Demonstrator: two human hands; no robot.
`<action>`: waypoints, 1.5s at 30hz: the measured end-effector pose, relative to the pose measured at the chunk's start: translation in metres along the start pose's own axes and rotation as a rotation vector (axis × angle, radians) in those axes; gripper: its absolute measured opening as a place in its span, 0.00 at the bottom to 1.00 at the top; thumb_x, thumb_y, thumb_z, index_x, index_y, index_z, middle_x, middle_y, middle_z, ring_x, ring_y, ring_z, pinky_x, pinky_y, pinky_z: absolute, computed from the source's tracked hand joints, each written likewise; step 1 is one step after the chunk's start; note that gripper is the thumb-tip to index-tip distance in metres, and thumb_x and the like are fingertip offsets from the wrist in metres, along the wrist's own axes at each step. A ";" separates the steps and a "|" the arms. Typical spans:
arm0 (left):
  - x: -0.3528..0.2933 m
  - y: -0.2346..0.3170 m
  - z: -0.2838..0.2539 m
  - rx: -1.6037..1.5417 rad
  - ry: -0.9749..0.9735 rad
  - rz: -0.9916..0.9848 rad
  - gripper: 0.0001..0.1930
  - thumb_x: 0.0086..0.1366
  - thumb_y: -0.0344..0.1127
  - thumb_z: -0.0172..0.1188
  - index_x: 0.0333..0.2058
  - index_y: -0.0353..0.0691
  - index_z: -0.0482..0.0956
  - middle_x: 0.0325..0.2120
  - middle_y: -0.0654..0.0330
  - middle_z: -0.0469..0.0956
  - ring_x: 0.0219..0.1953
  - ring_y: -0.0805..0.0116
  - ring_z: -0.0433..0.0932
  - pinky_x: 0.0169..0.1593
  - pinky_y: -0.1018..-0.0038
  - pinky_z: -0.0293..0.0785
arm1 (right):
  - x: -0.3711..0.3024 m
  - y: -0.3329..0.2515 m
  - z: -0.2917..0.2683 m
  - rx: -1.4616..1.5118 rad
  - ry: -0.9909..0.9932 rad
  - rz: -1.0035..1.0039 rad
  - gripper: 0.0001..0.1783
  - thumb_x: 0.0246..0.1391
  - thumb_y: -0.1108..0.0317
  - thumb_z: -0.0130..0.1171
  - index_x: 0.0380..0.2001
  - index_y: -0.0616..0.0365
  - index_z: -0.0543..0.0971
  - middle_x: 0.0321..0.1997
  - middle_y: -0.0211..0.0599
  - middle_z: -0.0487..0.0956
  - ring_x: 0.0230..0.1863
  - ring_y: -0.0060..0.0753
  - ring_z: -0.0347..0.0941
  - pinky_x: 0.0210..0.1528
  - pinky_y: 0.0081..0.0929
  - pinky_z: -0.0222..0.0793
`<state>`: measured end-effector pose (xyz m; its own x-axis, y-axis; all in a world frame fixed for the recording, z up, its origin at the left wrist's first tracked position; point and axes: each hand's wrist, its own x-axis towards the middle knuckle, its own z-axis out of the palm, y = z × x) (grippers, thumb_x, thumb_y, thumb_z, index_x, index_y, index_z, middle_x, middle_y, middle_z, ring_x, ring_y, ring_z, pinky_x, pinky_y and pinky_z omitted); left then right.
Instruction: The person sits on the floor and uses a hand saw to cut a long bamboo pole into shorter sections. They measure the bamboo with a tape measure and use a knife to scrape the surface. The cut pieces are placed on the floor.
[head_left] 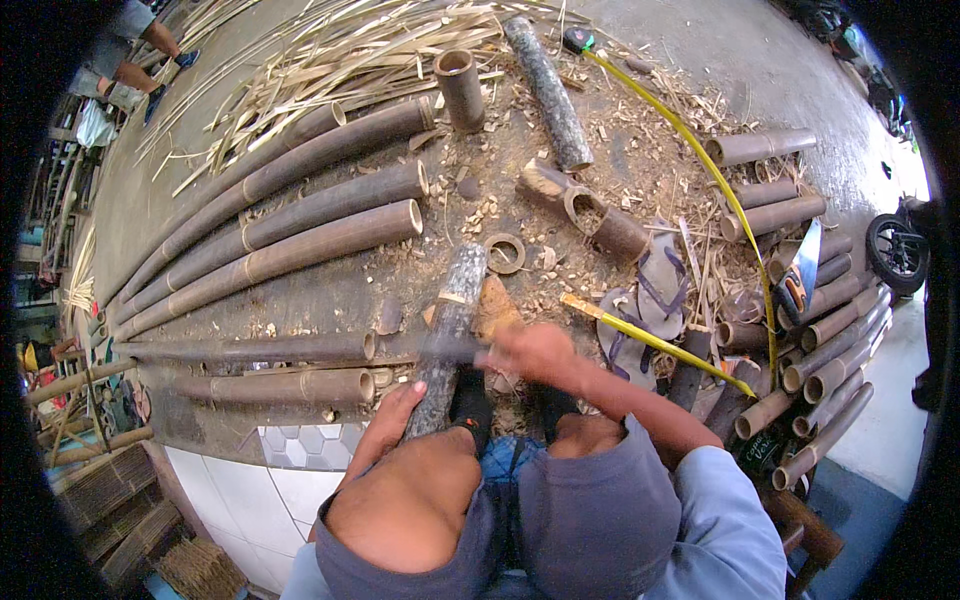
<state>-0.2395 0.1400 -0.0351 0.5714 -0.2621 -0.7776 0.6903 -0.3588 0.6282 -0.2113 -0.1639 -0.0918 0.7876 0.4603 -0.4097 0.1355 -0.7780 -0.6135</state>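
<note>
My left hand (398, 405) is closed around the near end of a mottled black-and-white bamboo length (455, 312), which slants away from my knees. My right hand (530, 353), smeared by motion, is closed on the handle end of a large knife; its blurred dark blade (428, 347) lies level across the bamboo. The handle is hidden by the fingers. Under the bamboo's right side shows an orange-brown wood block (495, 308). Just beyond sits a cut bamboo ring (506, 253).
Long bamboo poles (330, 240) lie at left, with split strips (350, 65) behind. A yellow tape measure (680, 125) stretches along the right, near a handsaw (800, 270), sandals (662, 275) and stacked short bamboo pieces (835, 335). Chips litter the floor. Another person's legs (135, 75) show far left.
</note>
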 end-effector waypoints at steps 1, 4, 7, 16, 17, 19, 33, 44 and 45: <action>-0.001 0.000 0.001 -0.012 0.016 -0.021 0.29 0.73 0.56 0.53 0.54 0.31 0.77 0.47 0.56 0.80 0.46 0.68 0.75 0.55 0.70 0.69 | 0.001 0.001 0.001 -0.074 0.050 -0.197 0.36 0.60 0.28 0.48 0.36 0.55 0.78 0.26 0.53 0.80 0.32 0.61 0.81 0.32 0.54 0.76; -0.009 0.001 0.004 0.060 0.083 0.014 0.30 0.74 0.57 0.52 0.53 0.31 0.77 0.46 0.56 0.80 0.46 0.69 0.76 0.55 0.70 0.69 | 0.005 0.008 0.006 0.158 0.464 0.422 0.36 0.59 0.27 0.48 0.37 0.53 0.77 0.28 0.51 0.80 0.33 0.57 0.81 0.33 0.53 0.77; -0.010 0.003 0.004 -0.003 0.052 -0.021 0.31 0.74 0.58 0.50 0.54 0.30 0.77 0.47 0.56 0.80 0.47 0.69 0.76 0.55 0.70 0.69 | 0.006 0.007 0.019 -0.069 0.116 0.079 0.35 0.59 0.29 0.50 0.37 0.54 0.79 0.27 0.52 0.81 0.32 0.58 0.81 0.32 0.52 0.77; -0.004 -0.008 0.005 -0.030 0.034 -0.022 0.32 0.74 0.58 0.49 0.54 0.30 0.76 0.47 0.56 0.80 0.48 0.68 0.75 0.56 0.70 0.69 | 0.007 -0.003 0.010 -0.008 0.239 -0.045 0.36 0.60 0.30 0.51 0.33 0.58 0.78 0.23 0.51 0.80 0.29 0.59 0.81 0.29 0.50 0.77; -0.004 -0.009 0.005 -0.027 0.038 -0.019 0.32 0.74 0.58 0.49 0.54 0.30 0.76 0.47 0.56 0.80 0.48 0.68 0.75 0.56 0.70 0.69 | 0.007 0.000 0.005 0.076 0.373 0.183 0.35 0.60 0.30 0.51 0.33 0.56 0.78 0.23 0.50 0.80 0.28 0.59 0.81 0.29 0.50 0.77; -0.006 -0.010 0.005 -0.020 0.043 -0.024 0.32 0.74 0.58 0.49 0.54 0.30 0.76 0.48 0.55 0.80 0.48 0.68 0.75 0.56 0.69 0.69 | 0.006 0.002 0.000 0.050 0.516 0.307 0.35 0.60 0.30 0.51 0.33 0.55 0.78 0.24 0.51 0.81 0.26 0.59 0.80 0.28 0.51 0.77; -0.001 -0.013 0.004 0.013 0.054 -0.031 0.32 0.74 0.58 0.50 0.55 0.30 0.76 0.48 0.55 0.80 0.49 0.67 0.75 0.57 0.69 0.68 | 0.008 -0.006 -0.001 0.109 0.506 0.401 0.36 0.59 0.27 0.48 0.29 0.53 0.77 0.24 0.48 0.80 0.29 0.60 0.80 0.31 0.52 0.76; 0.002 -0.015 0.000 -0.025 0.057 -0.057 0.33 0.74 0.59 0.49 0.56 0.30 0.76 0.50 0.53 0.79 0.50 0.65 0.75 0.58 0.68 0.68 | 0.010 0.002 0.009 -0.106 0.060 -0.203 0.34 0.61 0.31 0.49 0.32 0.55 0.77 0.24 0.50 0.80 0.27 0.58 0.80 0.30 0.52 0.76; 0.002 -0.015 0.000 -0.007 0.057 -0.069 0.33 0.75 0.59 0.48 0.56 0.30 0.75 0.50 0.53 0.79 0.50 0.65 0.75 0.58 0.68 0.67 | 0.011 0.004 0.010 -0.006 0.188 -0.141 0.35 0.61 0.31 0.49 0.32 0.56 0.77 0.25 0.51 0.80 0.27 0.60 0.80 0.30 0.52 0.77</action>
<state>-0.2484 0.1448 -0.0457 0.5469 -0.1856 -0.8163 0.7316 -0.3681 0.5739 -0.2082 -0.1574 -0.1056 0.8587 0.4772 -0.1865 0.2555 -0.7144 -0.6515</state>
